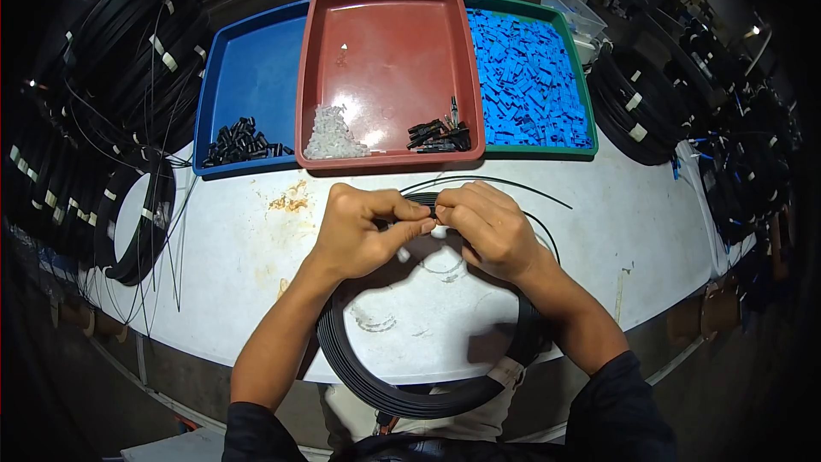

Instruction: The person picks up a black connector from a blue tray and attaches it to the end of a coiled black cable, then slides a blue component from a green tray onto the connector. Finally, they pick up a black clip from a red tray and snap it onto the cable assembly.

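Centrally, both hands [368,231] [489,227] over pale-tagged coil [386,388]

The person's bare left hand [376,227] and bare right hand [489,227] meet in front of the chest, fingertips almost together, each thumb pressed toward its curled index finger in a tight pinch. From where I stand, both forearms, bare below dark rolled or short sleeves [617,406], angle inward and forward from elbows held apart. The wrists look nearly straight, backs of the hands turned upward. The right hand's remaining fingers fold under; the left's are partly hidden behind its palm.
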A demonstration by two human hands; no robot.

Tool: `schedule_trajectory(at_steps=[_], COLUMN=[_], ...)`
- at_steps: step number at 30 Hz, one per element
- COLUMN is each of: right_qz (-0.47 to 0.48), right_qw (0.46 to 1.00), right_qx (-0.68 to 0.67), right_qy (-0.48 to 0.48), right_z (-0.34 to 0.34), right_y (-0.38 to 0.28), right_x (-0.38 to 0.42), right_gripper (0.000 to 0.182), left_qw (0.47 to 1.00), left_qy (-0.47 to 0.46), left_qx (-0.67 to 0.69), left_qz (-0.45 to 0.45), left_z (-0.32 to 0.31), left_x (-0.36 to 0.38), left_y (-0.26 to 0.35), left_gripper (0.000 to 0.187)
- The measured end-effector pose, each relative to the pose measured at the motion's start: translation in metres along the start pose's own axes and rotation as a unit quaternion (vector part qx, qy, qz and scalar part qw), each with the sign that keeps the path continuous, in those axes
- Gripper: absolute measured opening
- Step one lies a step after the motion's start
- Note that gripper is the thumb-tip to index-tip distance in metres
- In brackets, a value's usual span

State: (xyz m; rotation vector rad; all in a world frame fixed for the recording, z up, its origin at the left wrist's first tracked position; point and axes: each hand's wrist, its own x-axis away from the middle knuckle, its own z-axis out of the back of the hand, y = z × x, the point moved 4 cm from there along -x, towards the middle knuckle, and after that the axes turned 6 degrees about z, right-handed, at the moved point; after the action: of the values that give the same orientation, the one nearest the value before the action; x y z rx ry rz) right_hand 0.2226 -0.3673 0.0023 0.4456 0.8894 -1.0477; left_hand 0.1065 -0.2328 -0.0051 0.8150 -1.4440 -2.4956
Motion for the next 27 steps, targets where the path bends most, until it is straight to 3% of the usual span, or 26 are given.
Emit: schedule_trajectory(at_steps=[1, 2, 3, 4, 6, 11, 13, 14, 16, 17, 18, 21, 22, 23, 27], right_qz=[-0.001, -0.088, -0.173, -0.175, -0.261, -0.229, -0.138, -0.138, 0.019, 0.035, 0.034, 0.032, -0.073, -0.176, -0.251], right_qw=[1.000, 0.994, 0.976, 0.975, 0.934, 0.952, 0.981, 0.981, 1.000, 0.999, 0.999, 0.999, 0.995, 0.972, 0.932], right_qx=[0.001, -0.067, -0.134, -0.133, -0.245, -0.202, -0.138, -0.140, -0.011, 0.021, 0.022, 0.027, -0.065, -0.156, -0.261], right_qy=[0.002, -0.003, -0.006, -0.004, 0.000, -0.001, 0.008, 0.006, 0.008, 0.002, 0.001, -0.009, -0.005, 0.000, 0.008], right_z=[0.000, -0.002, -0.004, -0.005, -0.009, -0.008, -0.008, -0.008, -0.002, 0.000, 0.002, 0.002, 0.000, -0.003, -0.006], right_y=[-0.002, 0.003, 0.008, 0.009, 0.020, 0.016, 0.010, 0.011, 0.003, -0.002, -0.003, -0.006, 0.001, 0.007, 0.015], right_x=[0.002, 0.005, 0.009, 0.009, 0.012, 0.009, 0.006, 0.006, 0.002, 0.000, -0.002, -0.001, 0.003, 0.008, 0.010], right_gripper=[0.021, 0.020, 0.020, 0.020, 0.019, 0.013, 0.014, 0.014, 0.017, 0.017, 0.017, 0.016, 0.017, 0.019, 0.020], left_qw=[1.000, 0.983, 0.934, 0.934, 0.852, 0.886, 0.932, 0.932, 0.988, 0.997, 0.997, 0.992, 0.949, 0.867, 0.834], left_qy=[-0.002, -0.008, -0.015, -0.018, 0.038, 0.022, 0.034, 0.035, 0.050, 0.028, 0.027, 0.027, 0.030, 0.032, 0.050], left_qx=[-0.001, -0.119, -0.233, -0.232, -0.319, -0.310, -0.213, -0.213, -0.053, -0.025, -0.025, -0.044, -0.179, -0.306, -0.328], left_qz=[0.000, -0.137, -0.270, -0.271, -0.414, -0.345, -0.292, -0.290, -0.135, -0.072, -0.072, -0.115, -0.258, -0.392, -0.441], left_z=[0.001, 0.002, -0.002, -0.004, -0.010, -0.004, 0.002, 0.000, 0.001, 0.003, 0.002, 0.000, -0.001, -0.007, -0.009], left_x=[0.000, 0.001, 0.005, 0.004, 0.010, 0.010, 0.005, 0.006, 0.001, -0.001, 0.000, 0.001, 0.005, 0.011, 0.015], left_y=[-0.002, 0.006, 0.013, 0.012, 0.020, 0.012, 0.009, 0.009, 0.002, 0.003, 0.003, 0.005, 0.016, 0.024, 0.025], left_gripper=[0.009, 0.009, 0.009, 0.009, 0.009, 0.010, 0.010, 0.010, 0.010, 0.010, 0.010, 0.008, 0.007, 0.007, 0.007])
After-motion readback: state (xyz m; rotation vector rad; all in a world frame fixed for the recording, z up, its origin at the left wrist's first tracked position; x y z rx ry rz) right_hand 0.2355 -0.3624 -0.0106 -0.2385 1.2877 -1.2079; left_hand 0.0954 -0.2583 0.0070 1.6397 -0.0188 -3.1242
